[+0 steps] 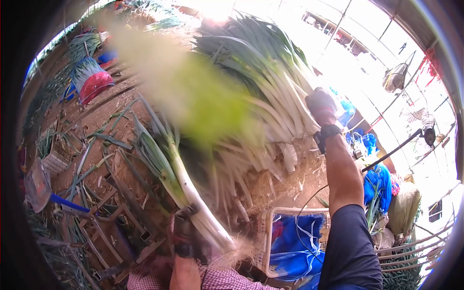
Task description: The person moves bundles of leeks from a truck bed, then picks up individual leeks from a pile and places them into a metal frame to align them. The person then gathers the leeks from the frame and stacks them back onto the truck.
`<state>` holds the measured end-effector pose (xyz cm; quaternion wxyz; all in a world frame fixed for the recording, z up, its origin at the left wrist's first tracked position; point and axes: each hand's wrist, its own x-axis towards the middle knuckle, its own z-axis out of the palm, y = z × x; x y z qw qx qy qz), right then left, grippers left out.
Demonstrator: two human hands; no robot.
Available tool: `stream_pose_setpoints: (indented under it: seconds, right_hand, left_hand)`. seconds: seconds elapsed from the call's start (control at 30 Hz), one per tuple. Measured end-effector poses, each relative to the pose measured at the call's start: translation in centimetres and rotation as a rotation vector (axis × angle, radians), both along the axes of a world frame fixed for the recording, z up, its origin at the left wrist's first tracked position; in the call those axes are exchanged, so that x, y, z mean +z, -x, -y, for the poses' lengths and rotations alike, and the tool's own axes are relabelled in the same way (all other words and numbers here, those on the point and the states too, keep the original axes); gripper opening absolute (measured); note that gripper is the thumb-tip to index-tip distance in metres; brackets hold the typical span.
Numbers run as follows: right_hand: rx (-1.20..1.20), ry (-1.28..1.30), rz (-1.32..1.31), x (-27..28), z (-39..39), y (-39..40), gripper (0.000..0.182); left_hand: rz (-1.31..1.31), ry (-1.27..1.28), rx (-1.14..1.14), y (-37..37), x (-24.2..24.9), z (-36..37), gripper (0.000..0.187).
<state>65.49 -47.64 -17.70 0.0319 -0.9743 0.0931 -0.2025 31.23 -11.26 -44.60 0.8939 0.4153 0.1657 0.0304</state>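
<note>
- Leeks fill the middle of the view: a big stacked pile [270, 96] with green tops pointing up and away and white stems and roots facing the person.
- Left hand [186, 234], in a dark glove, sits low in the frame, its grip closed around the white base of a small bunch of leeks [186, 186]; the bunch slants up and to the left, with pale roots fanning out just right of the glove.
- Right hand [321, 107], in a reddish glove with a dark wrist strap [327, 133], reaches up to the right edge of the pile and rests against the stems; whether its grip is closed on a stem or only pressing cannot be told.
- A blurred yellow-green leaf smear [193, 87] crosses the upper middle, close to the camera.
- Below the pile lies dry straw-like root litter [280, 186], and nearer the person stands a pale basket [267, 241] holding blue material [295, 241].
- Left of the held bunch, the bare soil floor [104, 113] carries loose green leaf trimmings.
- Farther up on the left lies another bundle wrapped in red [94, 84].
- A checked sleeve [217, 279] shows at the bottom edge, and a dark blue sleeve [350, 246] covers the right upper arm.
</note>
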Motion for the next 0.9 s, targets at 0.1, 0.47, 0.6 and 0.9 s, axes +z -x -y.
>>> stream_pose_setpoints:
  seconds: [0.1, 0.47, 0.6, 0.9]
  right_hand:
    - [0.047, -0.089, 0.217, 2.9, 1.0, -1.1, 0.04]
    - [0.214, -0.182, -0.248, 1.4, 1.7, 0.9, 0.058]
    - [0.14, -0.084, -0.36, -2.0, 0.6, 1.7, 0.062]
    - [0.17, -0.249, -0.194, 1.9, -1.5, 4.3, 0.049]
  left_hand:
    - [-0.036, 0.034, -0.002, 0.5, -2.0, 0.0, 0.04]
    - [0.071, -0.257, -0.054, 0.5, 0.1, 0.2, 0.022]
    - [0.094, -0.288, -0.048, 0.6, -0.7, -0.2, 0.025]
    - [0.011, 0.01, -0.011, 0.7, 4.7, 1.5, 0.021]
